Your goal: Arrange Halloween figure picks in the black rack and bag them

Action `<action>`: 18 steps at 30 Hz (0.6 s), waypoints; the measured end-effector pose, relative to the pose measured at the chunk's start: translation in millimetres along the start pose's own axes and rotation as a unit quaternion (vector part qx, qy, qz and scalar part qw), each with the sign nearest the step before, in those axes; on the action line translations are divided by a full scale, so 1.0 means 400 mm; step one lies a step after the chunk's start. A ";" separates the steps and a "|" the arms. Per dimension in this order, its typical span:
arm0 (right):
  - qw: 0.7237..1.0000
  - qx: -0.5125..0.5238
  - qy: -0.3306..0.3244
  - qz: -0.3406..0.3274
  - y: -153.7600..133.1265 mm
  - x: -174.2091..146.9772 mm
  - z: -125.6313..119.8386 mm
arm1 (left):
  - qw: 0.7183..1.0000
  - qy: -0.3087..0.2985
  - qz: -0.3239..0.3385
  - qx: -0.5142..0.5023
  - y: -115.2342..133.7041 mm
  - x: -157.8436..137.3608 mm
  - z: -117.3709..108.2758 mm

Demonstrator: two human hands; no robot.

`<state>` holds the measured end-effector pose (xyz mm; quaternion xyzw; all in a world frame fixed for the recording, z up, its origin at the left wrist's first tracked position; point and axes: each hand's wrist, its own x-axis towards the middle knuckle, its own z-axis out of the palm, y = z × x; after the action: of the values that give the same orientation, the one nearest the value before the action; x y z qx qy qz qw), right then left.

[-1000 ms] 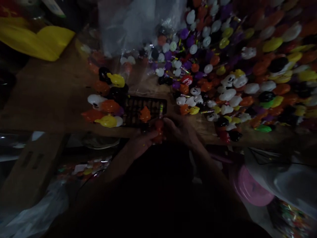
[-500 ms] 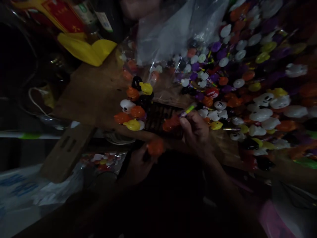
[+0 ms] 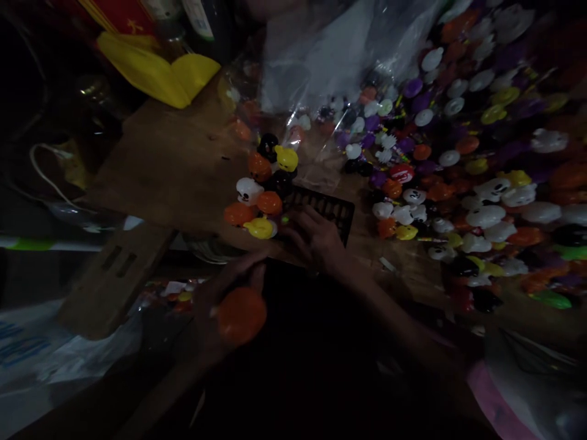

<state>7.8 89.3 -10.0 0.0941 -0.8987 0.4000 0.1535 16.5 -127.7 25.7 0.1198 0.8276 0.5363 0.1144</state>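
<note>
My left hand (image 3: 208, 305) is low in front of the board, closed around a round orange plastic toy (image 3: 241, 316), its thumb and fingers partly in shadow. Over a black slotted rack (image 3: 342, 214) rests my right hand (image 3: 314, 238), its fingers curled downward. A small bright green tip (image 3: 285, 220) shows beside these fingertips; whatever they hold is hidden. Just left of them sits a cluster of little plastic figures: a yellow one (image 3: 260, 228), orange ones (image 3: 239, 214), a white ghost-like head (image 3: 249, 191) and a black one (image 3: 268, 147).
A large heap of white, orange, purple and yellow figures (image 3: 486, 215) covers the right side. Clear plastic bags (image 3: 316, 67) lie at the back. A folded yellow piece (image 3: 160, 73) is on the wooden board (image 3: 160, 165). A slotted wooden plank (image 3: 114, 281) juts out lower left.
My right hand has moved left from the rack's right end to the figure cluster; the orange figure and striped tube it held no longer show. My left hand has drawn down and left with its orange toy.
</note>
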 end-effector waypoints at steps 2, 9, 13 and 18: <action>1.000 0.012 0.008 -0.001 -0.001 0.003 0.005 | 0.998 -0.025 0.039 0.038 0.015 0.028 0.010; 0.998 0.057 -0.027 0.009 -0.014 0.004 -0.020 | 0.982 -0.019 0.144 0.119 0.053 0.080 0.080; 0.999 0.040 -0.031 0.004 0.005 0.001 -0.012 | 0.971 0.014 0.149 0.187 0.060 0.093 0.081; 0.996 0.079 0.011 -0.039 0.028 -0.006 -0.015 | 0.966 0.024 0.091 0.240 0.067 0.114 0.093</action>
<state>8.0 101.5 -14.8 0.1361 -0.8584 0.4642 0.1709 -12.9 -70.3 32.5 0.2056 0.9204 0.3323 0.0132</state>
